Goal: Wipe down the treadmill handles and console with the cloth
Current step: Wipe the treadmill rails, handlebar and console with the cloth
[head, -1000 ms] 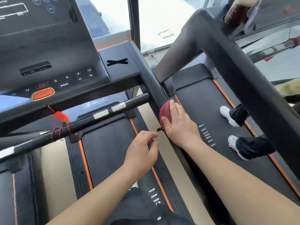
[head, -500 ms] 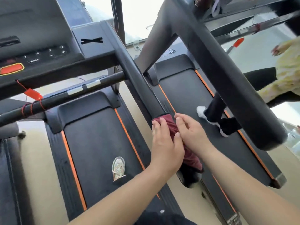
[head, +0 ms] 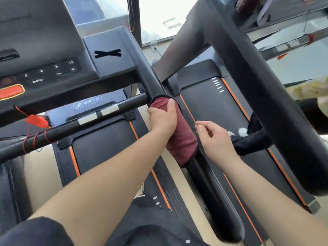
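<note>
- Console [head: 44,47]: far left, with buttons along its near edge.
- Left hand [head: 162,120]: fingers curled over the cloth, gripping it against the handle.
- Cloth [head: 182,141]: dark red, wrapped around the handle [head: 218,201], centre.
- Right hand [head: 215,141]: just right of the cloth, fingers loosely curled, holding nothing.

The cloth [head: 181,139] is maroon, the handle [head: 147,77] black, the console [head: 53,50] dark grey with white markings and a yellow-rimmed orange-red button [head: 10,92], the belt [head: 106,148] black with orange edge stripes, the cord [head: 34,139] red
</note>
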A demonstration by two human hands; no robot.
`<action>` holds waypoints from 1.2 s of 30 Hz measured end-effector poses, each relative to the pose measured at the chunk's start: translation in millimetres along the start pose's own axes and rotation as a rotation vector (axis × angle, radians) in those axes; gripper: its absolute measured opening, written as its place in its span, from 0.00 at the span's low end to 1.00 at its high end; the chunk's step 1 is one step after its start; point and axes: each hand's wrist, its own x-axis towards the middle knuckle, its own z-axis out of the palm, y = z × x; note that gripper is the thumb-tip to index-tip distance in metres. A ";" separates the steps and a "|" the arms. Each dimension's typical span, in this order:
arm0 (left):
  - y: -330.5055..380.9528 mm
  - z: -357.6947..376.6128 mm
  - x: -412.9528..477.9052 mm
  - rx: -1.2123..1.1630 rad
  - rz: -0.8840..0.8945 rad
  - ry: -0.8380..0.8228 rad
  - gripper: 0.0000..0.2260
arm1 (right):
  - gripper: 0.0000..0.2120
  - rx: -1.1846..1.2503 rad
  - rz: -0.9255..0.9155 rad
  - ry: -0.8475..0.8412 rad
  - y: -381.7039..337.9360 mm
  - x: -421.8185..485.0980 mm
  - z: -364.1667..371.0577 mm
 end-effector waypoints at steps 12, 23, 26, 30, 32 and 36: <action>-25.2 15.3 -5.6 -0.169 0.098 0.082 0.45 | 0.10 0.050 0.096 0.018 19.2 -27.9 -14.9; -154.2 80.7 -185.5 0.336 0.685 0.069 0.39 | 0.12 0.152 0.236 0.141 99.2 -126.1 -66.8; -194.2 83.3 -225.9 0.627 1.060 -0.022 0.33 | 0.12 0.171 0.245 0.159 108.6 -141.9 -70.6; -172.2 62.6 -197.7 0.833 1.584 -0.255 0.26 | 0.13 0.208 0.244 0.161 111.9 -148.5 -75.3; -140.7 57.3 -168.9 0.880 1.695 -0.338 0.26 | 0.12 0.196 0.228 0.171 111.0 -148.4 -78.3; -100.1 60.9 -141.8 1.021 1.443 -0.177 0.21 | 0.18 0.184 0.186 0.179 106.4 -147.0 -81.1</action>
